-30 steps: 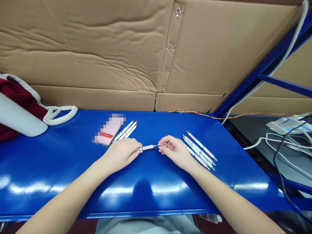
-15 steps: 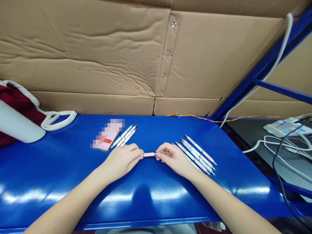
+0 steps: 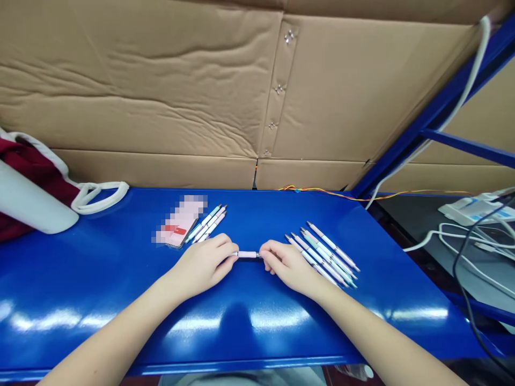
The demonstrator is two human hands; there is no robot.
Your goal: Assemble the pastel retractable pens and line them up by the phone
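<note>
A pale pink pen [image 3: 247,254] lies level between my two hands, low over the blue table. My left hand [image 3: 211,262] grips its left part with thumb and fingers. At the pen's silver end, my right hand [image 3: 281,260] is closed in a pinch, its thumb and index finger around the tip. Several pastel pens [image 3: 328,254] lie side by side just right of my right hand. Beyond my left hand is a smaller group of pens [image 3: 209,221], partly hidden by that hand, alongside a pink phone-like object [image 3: 183,222] that is blurred out.
The glossy blue table [image 3: 120,279] ends at a cardboard wall [image 3: 181,107]. A white cylinder [image 3: 36,195] and dark red cloth with white straps [image 3: 48,177] sit at far left. White cables [image 3: 462,241] and a blue frame post [image 3: 426,112] stand at right.
My right hand's fingers have closed further around the pen's silver end, covering more of it. My left hand keeps its grip. The view has shifted slightly.
</note>
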